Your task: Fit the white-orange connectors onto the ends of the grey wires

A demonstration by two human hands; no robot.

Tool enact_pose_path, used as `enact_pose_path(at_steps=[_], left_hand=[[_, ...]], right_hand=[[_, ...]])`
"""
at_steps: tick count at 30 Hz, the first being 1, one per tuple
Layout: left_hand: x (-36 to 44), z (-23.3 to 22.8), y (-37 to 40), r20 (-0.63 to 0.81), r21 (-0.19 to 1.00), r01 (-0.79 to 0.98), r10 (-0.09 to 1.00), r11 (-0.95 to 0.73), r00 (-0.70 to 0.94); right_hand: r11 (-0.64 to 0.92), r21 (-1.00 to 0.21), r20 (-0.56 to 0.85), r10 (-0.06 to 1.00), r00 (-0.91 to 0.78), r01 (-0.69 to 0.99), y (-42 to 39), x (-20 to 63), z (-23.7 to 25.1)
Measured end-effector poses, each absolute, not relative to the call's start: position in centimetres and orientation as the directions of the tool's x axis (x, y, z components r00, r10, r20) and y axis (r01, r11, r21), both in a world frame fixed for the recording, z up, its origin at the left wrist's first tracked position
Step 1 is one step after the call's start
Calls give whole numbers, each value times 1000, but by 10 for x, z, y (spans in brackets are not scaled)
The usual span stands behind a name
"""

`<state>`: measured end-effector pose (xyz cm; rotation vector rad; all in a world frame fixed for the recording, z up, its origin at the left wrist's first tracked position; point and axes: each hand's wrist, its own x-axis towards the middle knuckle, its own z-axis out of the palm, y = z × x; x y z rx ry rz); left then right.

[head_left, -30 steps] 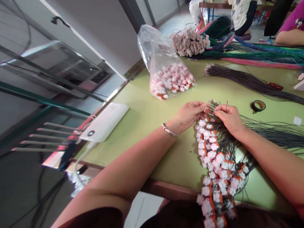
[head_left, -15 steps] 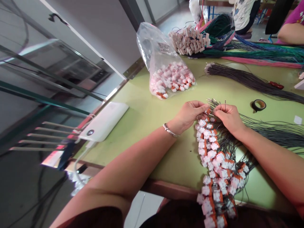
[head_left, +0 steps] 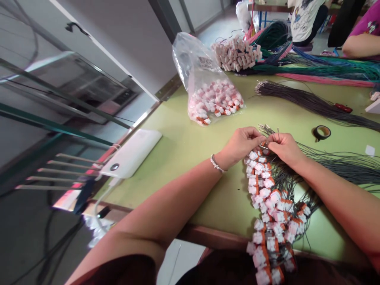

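My left hand point(head_left: 241, 144) pinches a small white-and-orange connector point(head_left: 262, 144) between thumb and fingers. Facing it, my right hand point(head_left: 284, 147) grips thin dark wires point(head_left: 332, 158), their bare ends sticking up above the fingers right at the connector. Below both hands a long cluster of wired connectors point(head_left: 268, 206) runs down over the near table edge. A silver bracelet sits on my left wrist.
A clear bag of loose connectors point(head_left: 212, 101) lies behind my hands. Farther back are a pile of pale connectors point(head_left: 237, 53), coloured wire bundles point(head_left: 320, 67) and a dark wire bundle point(head_left: 308, 101). A tape roll point(head_left: 322, 132) lies right; a white power bank point(head_left: 132, 152) left. Other people sit at the far end.
My hands have drawn slightly closer together at the connector; the wire ends now sit lower against it. Otherwise the scene is unchanged apart from a small camera shift.
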<state>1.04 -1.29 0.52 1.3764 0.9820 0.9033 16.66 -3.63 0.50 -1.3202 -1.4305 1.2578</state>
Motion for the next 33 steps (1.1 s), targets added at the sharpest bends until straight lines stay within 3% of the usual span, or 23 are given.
enact_pose_path(at_steps=[5, 9, 15, 33], left_hand=[[12, 6, -13, -126, 990, -17, 943, 138, 307], [11, 4, -11, -151, 984, -48, 948, 171, 281], [6, 4, -11, -168, 959, -150, 911, 239, 376], [8, 5, -11, -165, 983, -9, 905, 183, 393]], right_hand=[[-47, -991, -51, 998, -24, 127, -37, 166, 6], [2, -982, 7, 1000, 28, 190, -35, 166, 3], [-28, -957, -2, 996, 91, 289, -32, 168, 0], [-13, -948, -8, 1000, 15, 318, -32, 170, -2]])
